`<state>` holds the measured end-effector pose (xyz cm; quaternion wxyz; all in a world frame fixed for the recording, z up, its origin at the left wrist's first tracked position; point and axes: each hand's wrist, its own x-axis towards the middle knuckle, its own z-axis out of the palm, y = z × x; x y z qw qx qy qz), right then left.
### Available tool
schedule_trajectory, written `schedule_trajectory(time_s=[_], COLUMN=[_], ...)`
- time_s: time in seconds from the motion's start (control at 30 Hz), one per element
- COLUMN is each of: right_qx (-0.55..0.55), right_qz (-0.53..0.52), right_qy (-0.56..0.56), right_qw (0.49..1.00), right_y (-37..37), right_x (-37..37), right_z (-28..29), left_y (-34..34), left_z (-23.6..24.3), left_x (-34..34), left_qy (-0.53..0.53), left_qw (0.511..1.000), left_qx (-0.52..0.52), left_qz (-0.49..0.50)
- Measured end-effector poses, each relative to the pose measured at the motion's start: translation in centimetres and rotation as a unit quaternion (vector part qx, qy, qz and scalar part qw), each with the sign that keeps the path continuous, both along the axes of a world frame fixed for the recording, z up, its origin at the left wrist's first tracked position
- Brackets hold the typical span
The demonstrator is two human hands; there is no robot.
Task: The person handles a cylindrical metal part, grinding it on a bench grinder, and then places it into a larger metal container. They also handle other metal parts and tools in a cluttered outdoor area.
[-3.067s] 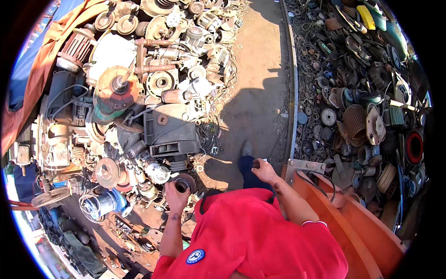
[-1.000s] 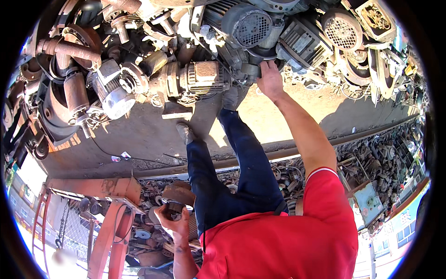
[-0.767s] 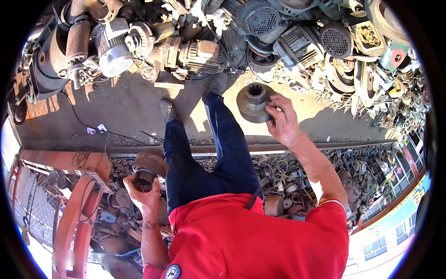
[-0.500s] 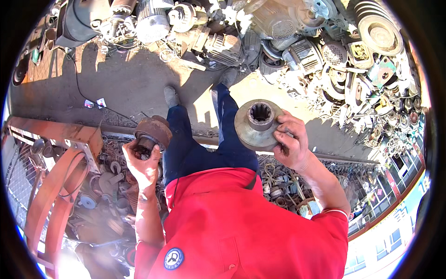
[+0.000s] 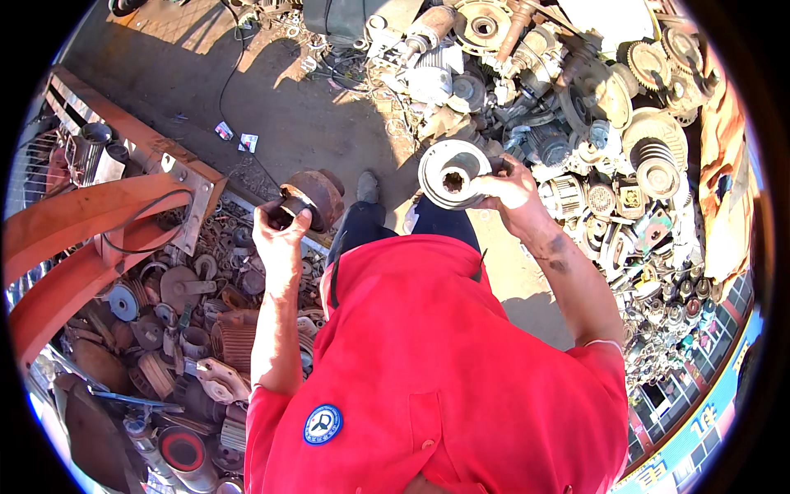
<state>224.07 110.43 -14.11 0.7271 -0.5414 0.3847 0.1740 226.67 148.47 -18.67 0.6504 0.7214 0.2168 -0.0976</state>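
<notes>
My left hand (image 5: 280, 239) grips a rusty brown, round metal hub (image 5: 317, 198) by its narrower end, thumb and fingers curled round it. In my right hand (image 5: 510, 193) is a grey flanged metal coupling (image 5: 434, 174), pinched at its right edge. Its round face is turned up and shows a toothed hole in the middle. The two parts are held apart, in front of my body, above my legs. Some fingertips of the right hand are hidden behind the coupling.
Piles of scrap motors and gears (image 5: 568, 107) lie ahead and to the right. An orange steel frame (image 5: 107, 222) stands at the left, beside more scrap parts (image 5: 189, 313). A dark cable (image 5: 234, 82) crosses the ground near small paper cards (image 5: 247, 142).
My view and body have turned. The grey coupling has tipped, so its splined collar no longer faces up and its recessed face shows. Both hands keep their parts.
</notes>
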Motion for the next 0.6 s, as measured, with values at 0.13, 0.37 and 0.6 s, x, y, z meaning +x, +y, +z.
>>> schedule_trajectory(time_s=[0.13,0.37,0.6], right_qx=[-0.001,0.038,0.103], right_qz=[0.167,0.204,0.232], right_qy=[-0.016,0.016,-0.005], right_qw=[0.986,0.978,0.967], right_y=[4.7,14.5,24.7], right_x=[7.5,22.5,39.4], right_z=[0.8,-0.9,-1.3], left_y=[5.6,13.3,20.9], left_z=[1.2,2.0,1.7], left_x=[2.4,9.0,20.4], left_qy=[0.006,0.005,0.021], left_qw=[0.992,0.961,0.938], left_qx=[-0.054,-0.089,-0.032], left_qz=[0.114,0.26,0.344])
